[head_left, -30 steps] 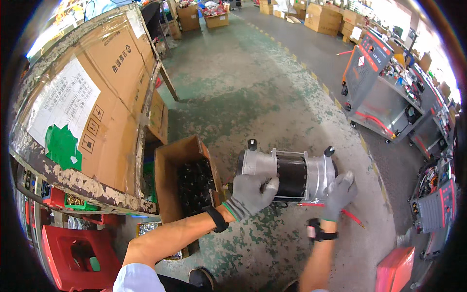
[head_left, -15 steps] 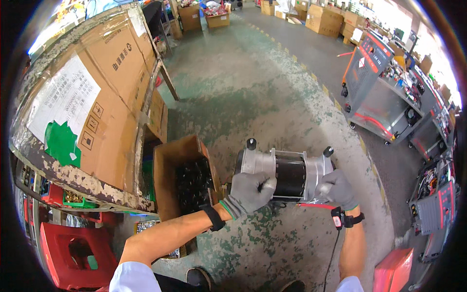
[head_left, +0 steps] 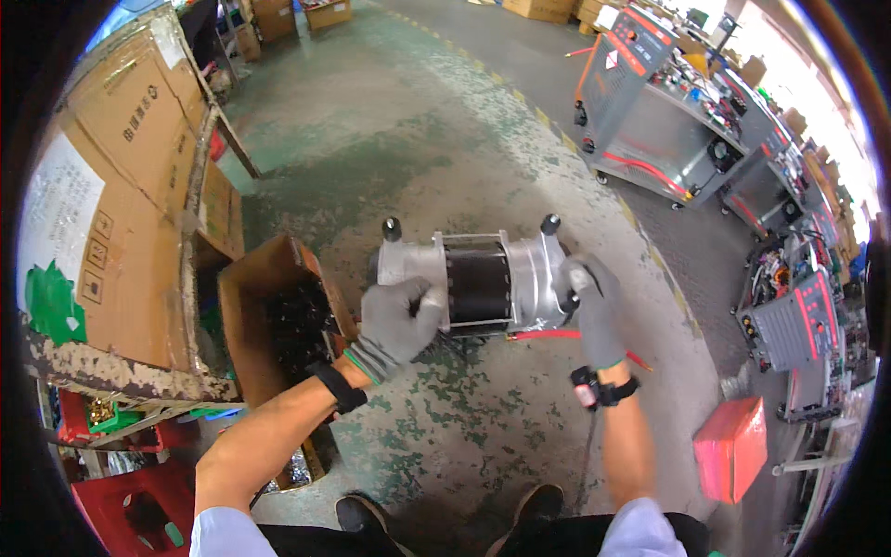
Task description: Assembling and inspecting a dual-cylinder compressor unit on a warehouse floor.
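Observation:
A silver and black cylindrical machine [head_left: 478, 284], much like a winch, lies crosswise in front of me. Its middle is a black drum between silver end housings, with a black knob standing on each end. At its left end, my left hand [head_left: 401, 320], in a grey glove, is closed with its fingers curled against the housing. My right hand [head_left: 594, 302], gloved the same way, is closed around the right end. My gloves hide the fingers' exact hold. A red cable [head_left: 543, 334] runs along the machine's near side. Whether the machine touches the floor I cannot tell.
Close to my left arm stands an open cardboard box [head_left: 251, 320] of black parts. A worn rack [head_left: 139, 382] carries a large carton [head_left: 130, 278]. Wheeled grey cabinets [head_left: 650, 130] line the right side. A red block-shaped package [head_left: 730, 450] sits near my right arm.
My view has swung, so the machine, box and rack appear further left. Both hands stay at the machine's ends; the right hand now reaches higher over its end. More of my shoes shows.

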`<state>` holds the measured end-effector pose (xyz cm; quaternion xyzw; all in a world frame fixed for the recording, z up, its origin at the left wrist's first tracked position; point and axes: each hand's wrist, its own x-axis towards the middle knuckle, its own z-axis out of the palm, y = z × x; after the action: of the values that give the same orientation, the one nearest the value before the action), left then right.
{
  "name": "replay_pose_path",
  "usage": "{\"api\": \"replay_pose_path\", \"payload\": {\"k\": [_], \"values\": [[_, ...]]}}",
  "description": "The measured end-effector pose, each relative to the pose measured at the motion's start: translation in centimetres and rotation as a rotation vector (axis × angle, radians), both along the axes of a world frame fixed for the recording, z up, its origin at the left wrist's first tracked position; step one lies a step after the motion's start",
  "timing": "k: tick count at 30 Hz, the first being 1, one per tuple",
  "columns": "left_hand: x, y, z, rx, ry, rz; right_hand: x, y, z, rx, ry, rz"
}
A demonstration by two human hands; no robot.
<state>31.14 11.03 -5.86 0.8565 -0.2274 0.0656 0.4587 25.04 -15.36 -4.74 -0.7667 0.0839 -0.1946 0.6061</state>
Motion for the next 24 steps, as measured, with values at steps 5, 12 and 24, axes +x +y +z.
{"api": "replay_pose_path", "payload": {"k": [5,12,24], "values": [[0.2,-1.1,0.6,0.047,-0.056,-0.027,-0.4,-3.7,4.4,-1.196,-0.03,0.515],[-0.2,-0.1,0.7,0.036,-0.058,-0.067,2.4,-3.2,5.4,-1.723,0.06,0.888],[0.2,-0.2,-0.3,0.013,-0.137,-0.076,5.1,-1.5,7.4,-1.824,0.651,1.07]]}}
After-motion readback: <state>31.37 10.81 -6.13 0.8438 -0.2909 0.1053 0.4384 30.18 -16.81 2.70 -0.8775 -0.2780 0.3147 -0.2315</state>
